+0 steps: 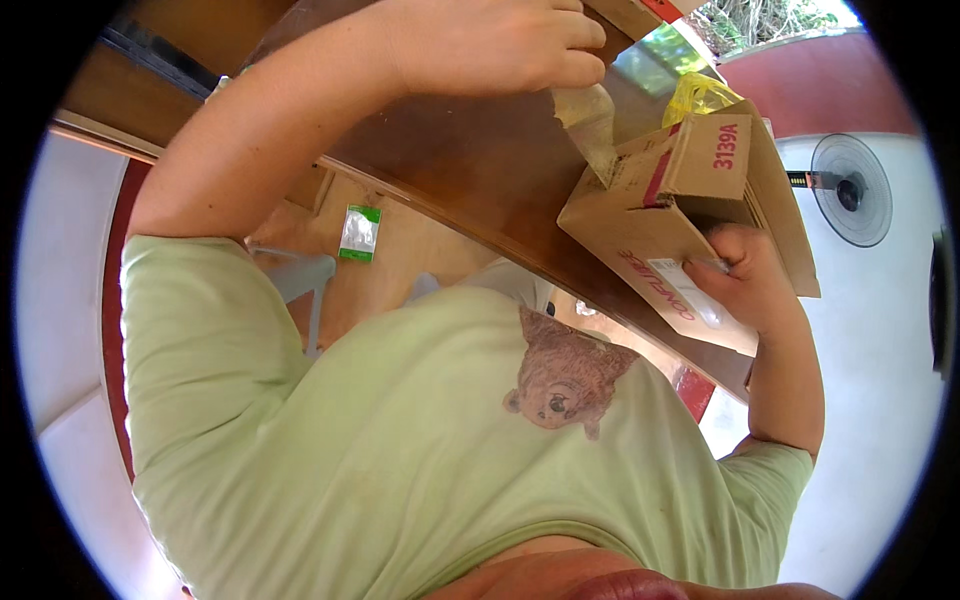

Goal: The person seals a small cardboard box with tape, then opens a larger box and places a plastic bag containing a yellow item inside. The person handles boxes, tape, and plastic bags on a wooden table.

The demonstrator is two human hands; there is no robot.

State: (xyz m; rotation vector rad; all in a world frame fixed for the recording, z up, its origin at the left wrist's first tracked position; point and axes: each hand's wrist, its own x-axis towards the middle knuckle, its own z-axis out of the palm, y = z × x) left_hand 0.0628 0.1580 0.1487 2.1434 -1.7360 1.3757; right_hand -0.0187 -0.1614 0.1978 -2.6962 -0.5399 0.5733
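My left hand (517,49) reaches across the table, its fingers closed on the upper end of a strip of brownish packing tape (589,124). The strip is stretched and twisted, and its lower end meets the top edge of a cardboard box (600,214). The box stands tilted on the wooden table (450,165) with flaps raised. My right hand (739,274) grips the near wall of the box at its opening, thumb outside and the other fingers partly hidden inside. Below the thumb, a white label (675,277) with print and a shiny clear plastic patch (711,313) show on that wall.
A yellow plastic bag (694,97) lies behind the box. Another cardboard box (626,16) is at the top edge. A fan (851,191) stands at the right. Below the table's edge are a green-and-white packet (360,232) on the floor and a grey chair (307,277).
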